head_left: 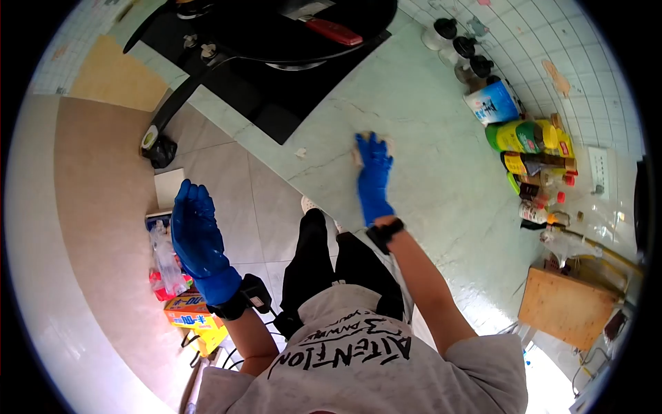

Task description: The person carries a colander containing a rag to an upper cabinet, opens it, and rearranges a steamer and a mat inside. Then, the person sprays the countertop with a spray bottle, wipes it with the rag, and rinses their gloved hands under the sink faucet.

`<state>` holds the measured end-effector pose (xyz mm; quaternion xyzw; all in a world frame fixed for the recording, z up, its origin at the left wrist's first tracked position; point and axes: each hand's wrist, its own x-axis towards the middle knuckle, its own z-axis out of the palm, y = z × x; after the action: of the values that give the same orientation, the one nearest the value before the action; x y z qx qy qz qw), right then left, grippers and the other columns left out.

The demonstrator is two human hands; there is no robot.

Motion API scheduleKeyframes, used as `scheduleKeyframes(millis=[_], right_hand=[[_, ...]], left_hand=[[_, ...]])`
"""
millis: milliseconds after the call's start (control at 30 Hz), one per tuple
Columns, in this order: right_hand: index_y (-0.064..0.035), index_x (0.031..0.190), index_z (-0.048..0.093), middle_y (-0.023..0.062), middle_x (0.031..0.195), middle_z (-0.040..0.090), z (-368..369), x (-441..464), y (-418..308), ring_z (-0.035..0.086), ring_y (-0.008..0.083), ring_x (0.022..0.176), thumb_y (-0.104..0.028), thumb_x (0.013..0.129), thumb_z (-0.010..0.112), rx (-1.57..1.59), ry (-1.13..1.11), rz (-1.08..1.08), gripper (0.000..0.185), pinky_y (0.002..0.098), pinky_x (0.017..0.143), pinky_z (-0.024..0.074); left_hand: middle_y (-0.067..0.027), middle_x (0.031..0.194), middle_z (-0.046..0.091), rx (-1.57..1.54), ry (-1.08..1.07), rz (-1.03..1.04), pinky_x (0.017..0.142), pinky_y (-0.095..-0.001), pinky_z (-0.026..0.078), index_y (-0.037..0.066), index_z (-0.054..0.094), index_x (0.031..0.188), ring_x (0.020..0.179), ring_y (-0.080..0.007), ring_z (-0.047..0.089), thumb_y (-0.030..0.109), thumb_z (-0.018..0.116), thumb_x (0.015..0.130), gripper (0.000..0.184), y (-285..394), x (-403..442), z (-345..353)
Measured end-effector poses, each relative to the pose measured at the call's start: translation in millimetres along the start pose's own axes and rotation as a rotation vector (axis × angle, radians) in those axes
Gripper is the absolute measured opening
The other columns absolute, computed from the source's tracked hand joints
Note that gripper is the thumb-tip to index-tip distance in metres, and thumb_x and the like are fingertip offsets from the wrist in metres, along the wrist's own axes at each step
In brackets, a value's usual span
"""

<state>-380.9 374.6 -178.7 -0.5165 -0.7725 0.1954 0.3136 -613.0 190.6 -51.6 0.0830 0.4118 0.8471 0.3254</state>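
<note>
My right hand, in a blue rubber glove, presses down on a beige cloth that lies flat on the pale green marble countertop. The cloth's edges show around the fingertips. My left hand, also gloved in blue, is raised off the counter's left side, over the floor; it holds nothing, and its fingers are extended. A small pale scrap sits on the counter left of the cloth.
A large black pan with a red-handled scraper rests on the black stove. Jars and bottles line the right wall. A wooden board stands lower right. Boxes are at the left.
</note>
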Motion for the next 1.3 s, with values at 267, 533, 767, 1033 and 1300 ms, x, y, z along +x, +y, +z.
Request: scheduleKeyframes(millis=[267,533,767,1033,1300], right_hand=[[-0.0197,0.097,0.059,0.0012,0.108,0.053,84.2,-121.6,-87.7,0.045,0.0235,0.104,-0.011,0.075,0.048,0.285,-0.802,-0.503,0.026,0.0427,0.093,0.0274],[-0.0020,0.103,0.054,0.0080,0.111,0.051,-159.6,-89.6,57.9,0.043,0.0177,0.107,-0.014,0.087,0.037,0.941,-0.004,0.387,0.026,0.0295,0.093,0.0311],[-0.0020,0.103,0.055,0.0087,0.104,0.055,-345.3,-369.2,370.8,0.052,0.0157,0.095,-0.017,0.085,0.042,0.424,1.069,0.814,0.027,0.0281,0.085,0.0396],[-0.0183,0.125,0.039,0.0072,0.133,0.031,-233.4,-251.8,187.9,0.021,0.0252,0.125,-0.003,0.079,0.037,-0.495,0.151,0.614,0.049,0.0472,0.098,0.0127],[-0.0246,0.120,0.043,-0.0006,0.127,0.038,-58.1,-100.0,17.2,0.028,0.0210,0.122,-0.001,0.076,0.037,-0.023,-0.293,-0.209,0.050,0.0432,0.101,0.0145]], left_hand=[[-0.0174,0.120,0.043,-0.001,-0.206,-0.208,0.098,-0.0348,0.030,-0.008,0.040,0.116,0.108,-0.0234,0.045,0.015,0.034,0.088,0.037,-9.4,11.4,60.1],[-0.0164,0.119,0.045,0.152,-0.266,-0.277,0.096,-0.0313,0.031,-0.007,0.033,0.121,0.109,-0.0229,0.045,0.016,0.034,0.088,0.040,-54.9,-9.9,123.4],[-0.0169,0.126,0.037,0.141,-0.464,-0.336,0.100,-0.0335,0.027,-0.008,0.030,0.122,0.115,-0.0245,0.038,0.014,0.030,0.089,0.040,-85.5,-21.3,136.2],[-0.0161,0.121,0.042,0.359,-0.218,-0.176,0.098,-0.0315,0.029,-0.007,0.032,0.122,0.113,-0.0230,0.041,0.015,0.031,0.089,0.040,-71.7,-11.1,100.4],[-0.0107,0.100,0.057,0.339,-0.216,-0.175,0.082,-0.0270,0.042,-0.003,0.048,0.111,0.092,-0.0194,0.055,0.017,0.044,0.085,0.033,-93.4,-11.9,46.5]])
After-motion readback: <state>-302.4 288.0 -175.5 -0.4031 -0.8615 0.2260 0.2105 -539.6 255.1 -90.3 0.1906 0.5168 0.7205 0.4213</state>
